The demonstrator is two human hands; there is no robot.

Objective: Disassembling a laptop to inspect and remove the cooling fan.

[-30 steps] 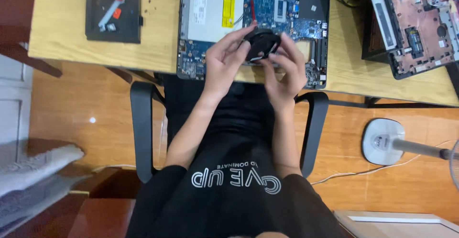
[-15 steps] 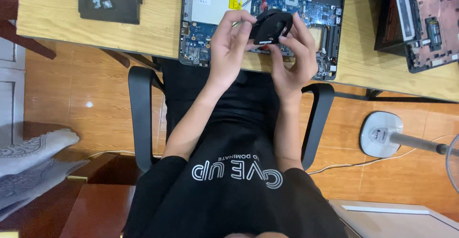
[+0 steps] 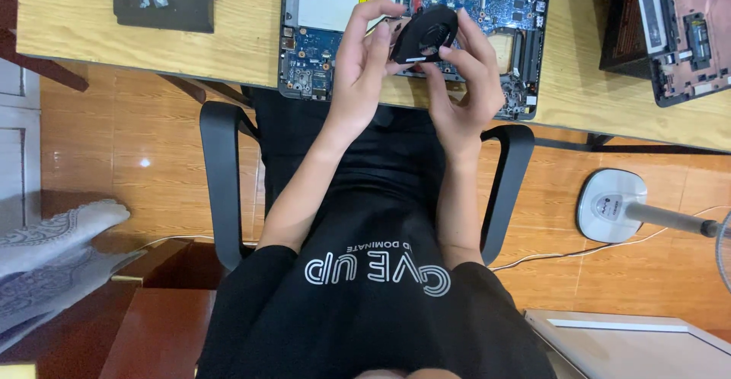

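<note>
Fingers of both hands pinch a black cooling fan (image 3: 425, 35) — round, flat-cased, tilted.

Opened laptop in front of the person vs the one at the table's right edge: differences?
The front laptop has a blue board and lies fully on the table; the right laptop looks pink-red and runs out of frame. Both hands hold a black fan over the front laptop; nothing touches the right laptop. Both show bare internals.

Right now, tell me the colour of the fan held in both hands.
Black. The fan shows best in the head view, held above the blue circuit board.
</note>
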